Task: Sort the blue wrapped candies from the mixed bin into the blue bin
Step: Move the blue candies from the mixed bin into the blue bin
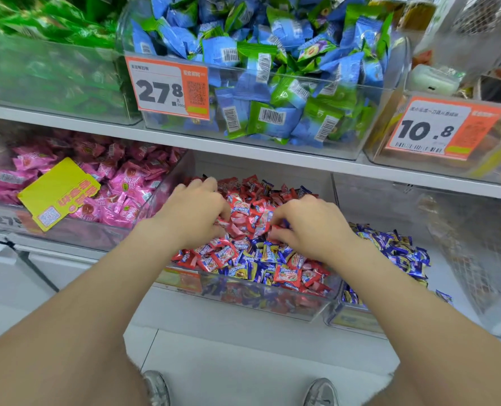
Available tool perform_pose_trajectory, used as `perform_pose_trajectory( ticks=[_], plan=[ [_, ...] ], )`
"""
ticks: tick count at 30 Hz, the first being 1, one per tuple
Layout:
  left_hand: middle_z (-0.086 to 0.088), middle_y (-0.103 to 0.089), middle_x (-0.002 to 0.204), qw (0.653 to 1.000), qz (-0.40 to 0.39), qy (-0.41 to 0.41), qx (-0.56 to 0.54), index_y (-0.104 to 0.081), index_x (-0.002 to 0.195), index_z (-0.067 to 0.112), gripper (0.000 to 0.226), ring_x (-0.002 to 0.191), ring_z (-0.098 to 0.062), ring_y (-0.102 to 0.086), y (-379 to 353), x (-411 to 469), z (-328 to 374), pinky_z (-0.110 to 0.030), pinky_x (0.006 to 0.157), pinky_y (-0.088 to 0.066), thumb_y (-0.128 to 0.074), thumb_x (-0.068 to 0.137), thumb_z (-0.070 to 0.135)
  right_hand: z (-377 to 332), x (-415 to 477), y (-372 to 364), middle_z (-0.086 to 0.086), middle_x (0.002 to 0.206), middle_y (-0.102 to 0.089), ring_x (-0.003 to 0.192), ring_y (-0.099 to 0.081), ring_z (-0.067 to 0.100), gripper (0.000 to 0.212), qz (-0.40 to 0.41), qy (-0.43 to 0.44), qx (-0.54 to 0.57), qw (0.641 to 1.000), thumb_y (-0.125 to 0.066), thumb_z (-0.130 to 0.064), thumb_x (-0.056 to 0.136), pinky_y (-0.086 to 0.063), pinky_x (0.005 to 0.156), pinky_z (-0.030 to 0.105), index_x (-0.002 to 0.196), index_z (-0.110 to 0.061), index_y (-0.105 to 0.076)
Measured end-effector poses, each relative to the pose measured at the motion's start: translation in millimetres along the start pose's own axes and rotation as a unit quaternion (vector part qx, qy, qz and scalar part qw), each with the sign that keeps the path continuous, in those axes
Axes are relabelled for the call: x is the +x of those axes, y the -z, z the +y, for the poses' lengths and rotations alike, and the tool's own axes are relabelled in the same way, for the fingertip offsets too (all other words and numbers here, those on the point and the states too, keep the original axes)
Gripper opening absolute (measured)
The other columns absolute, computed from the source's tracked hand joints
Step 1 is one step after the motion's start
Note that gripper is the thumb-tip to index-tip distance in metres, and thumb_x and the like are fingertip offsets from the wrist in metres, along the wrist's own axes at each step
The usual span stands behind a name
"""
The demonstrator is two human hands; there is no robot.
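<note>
The mixed bin (261, 301) is a clear tub on the lower shelf, full of red candies (243, 206) and blue wrapped candies (261, 254). Both of my hands are down in its pile. My left hand (193, 212) has its fingers curled into the red candies and pinches one at its fingertips. My right hand (311, 227) is curled beside it and pinches a wrapped candy that its fingers mostly hide. The blue bin (346, 317), to the right of the mixed bin, holds dark blue candies (396, 247).
A bin of pink candies (120, 183) with a yellow tag sits to the left. The upper shelf (243, 149) carries a bin of blue and green packets (272, 83) with price tags. An empty clear bin (478, 244) stands at the far right. My shoes show on the floor below.
</note>
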State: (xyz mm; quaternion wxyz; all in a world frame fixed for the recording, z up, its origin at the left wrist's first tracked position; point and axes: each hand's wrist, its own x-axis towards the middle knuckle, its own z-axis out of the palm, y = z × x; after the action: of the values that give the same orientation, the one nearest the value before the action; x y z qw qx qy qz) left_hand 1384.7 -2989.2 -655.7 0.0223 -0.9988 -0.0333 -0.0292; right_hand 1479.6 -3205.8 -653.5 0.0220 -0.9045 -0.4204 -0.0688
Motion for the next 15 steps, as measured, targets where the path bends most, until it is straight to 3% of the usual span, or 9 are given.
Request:
perform_pose_trajectory(
  ticks=[3, 5, 7, 9, 11, 14, 15],
  plan=[
    [0.003, -0.035, 0.109, 1.0, 0.028, 0.006, -0.011, -0.061, 0.116, 0.038, 0.034, 0.109, -0.026, -0.047, -2, -4, 5, -0.043, 0.091, -0.042, -0.073, 0.085, 0.031, -1, 2, 1, -0.002, 0.094, -0.07, 0.098, -0.068, 0.028, 0.024, 0.033, -0.026, 0.0, 0.999, -0.069, -0.054, 0.096, -0.042, 0.067, 0.034, 0.107, -0.034, -0.075],
    [0.005, -0.038, 0.108, 0.994, 0.034, -0.03, -0.1, -0.056, 0.108, 0.039, 0.037, 0.105, -0.022, -0.045, 0, -6, 12, -0.042, 0.09, -0.041, -0.073, 0.078, 0.026, 1, 2, 2, -0.001, 0.088, -0.063, 0.096, -0.067, 0.029, 0.024, 0.035, -0.041, 0.0, 0.999, -0.067, -0.053, 0.098, -0.041, 0.067, 0.034, 0.105, -0.031, -0.074],
    [0.008, -0.04, 0.104, 0.982, 0.004, -0.084, -0.169, -0.063, 0.097, 0.041, 0.026, 0.102, -0.018, -0.042, 2, -9, 22, -0.041, 0.091, -0.041, -0.079, 0.077, 0.035, 3, 2, 2, 0.001, 0.09, -0.065, 0.094, -0.068, 0.031, 0.022, 0.033, -0.05, -0.006, 0.998, -0.061, -0.046, 0.103, -0.045, 0.067, 0.037, 0.109, -0.028, -0.071],
    [0.01, -0.039, 0.101, 0.982, -0.059, -0.115, -0.14, -0.071, 0.098, 0.042, 0.028, 0.102, -0.017, -0.037, -1, -10, 31, -0.039, 0.087, -0.036, -0.083, 0.075, 0.054, 8, 2, -2, 0.005, 0.098, -0.068, 0.094, -0.068, 0.036, 0.021, 0.03, -0.047, -0.011, 0.998, -0.054, -0.025, 0.106, -0.051, 0.067, 0.041, 0.124, -0.026, -0.063],
    [0.009, -0.038, 0.1, 0.985, -0.098, -0.119, -0.077, -0.073, 0.102, 0.041, 0.035, 0.104, -0.02, -0.035, -6, -7, 35, -0.039, 0.085, -0.029, -0.083, 0.074, 0.061, 9, 2, 3, -0.001, 0.093, -0.068, 0.086, -0.066, 0.03, 0.038, 0.015, -0.018, 0.053, 0.998, -0.049, -0.015, 0.104, -0.054, 0.069, 0.044, 0.136, -0.033, -0.056],
    [0.013, -0.032, 0.094, 0.988, -0.083, -0.119, -0.046, -0.075, 0.098, 0.037, 0.035, 0.104, -0.018, -0.032, -8, -2, 37, -0.038, 0.084, -0.025, -0.086, 0.071, 0.057, 8, -3, 9, -0.012, 0.073, -0.065, 0.07, -0.06, 0.007, 0.012, -0.031, 0.045, 0.164, 0.985, -0.061, -0.046, 0.1, -0.057, 0.07, 0.042, 0.106, -0.04, -0.07],
    [0.016, -0.029, 0.092, 0.989, -0.08, -0.121, -0.04, -0.075, 0.096, 0.036, 0.035, 0.104, -0.017, -0.031, -8, 0, 38, -0.038, 0.084, -0.025, -0.087, 0.071, 0.057, 6, -5, 8, -0.012, 0.069, -0.064, 0.068, -0.059, 0.005, 0.02, -0.06, 0.057, 0.154, 0.985, -0.069, -0.059, 0.091, -0.055, 0.067, 0.038, 0.096, -0.039, -0.072]
  ],
)
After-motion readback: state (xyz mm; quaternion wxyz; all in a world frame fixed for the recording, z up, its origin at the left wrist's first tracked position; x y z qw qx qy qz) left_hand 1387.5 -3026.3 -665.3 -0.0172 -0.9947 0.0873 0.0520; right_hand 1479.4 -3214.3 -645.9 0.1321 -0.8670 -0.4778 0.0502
